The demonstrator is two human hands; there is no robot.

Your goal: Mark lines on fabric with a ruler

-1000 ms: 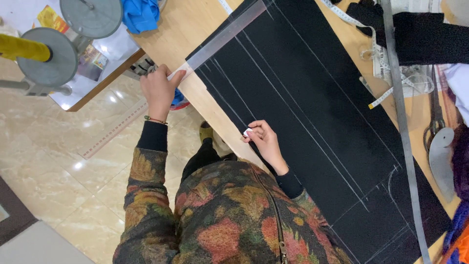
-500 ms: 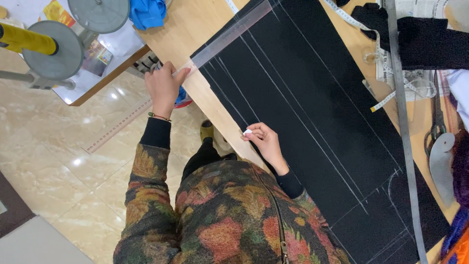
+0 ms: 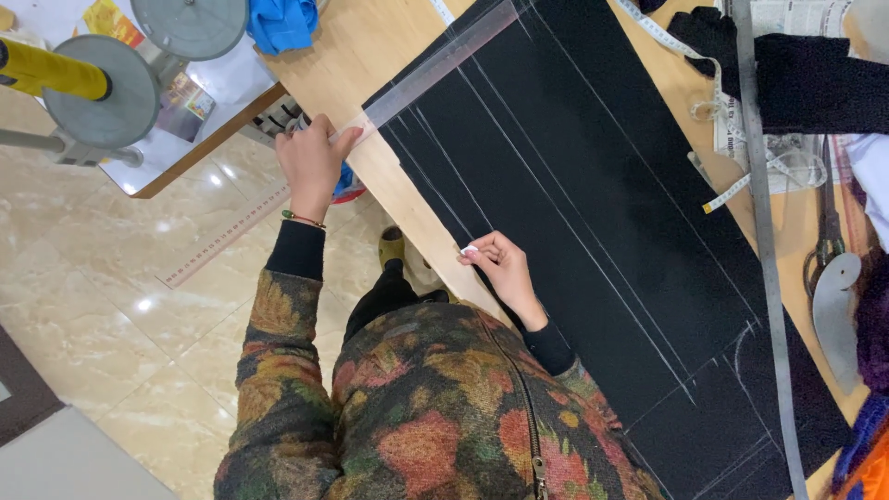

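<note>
left hand (image 3: 313, 162) shifted along ruler (image 3: 435, 65) | chalk (image 3: 469, 250) at fabric (image 3: 593, 204) edge

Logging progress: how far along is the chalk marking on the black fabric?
Done: several long chalk lines and a curve cross the black fabric. In hand: left hand grips the clear ruler; right hand holds white chalk at the near edge. Left: scissors lie untouched.
</note>
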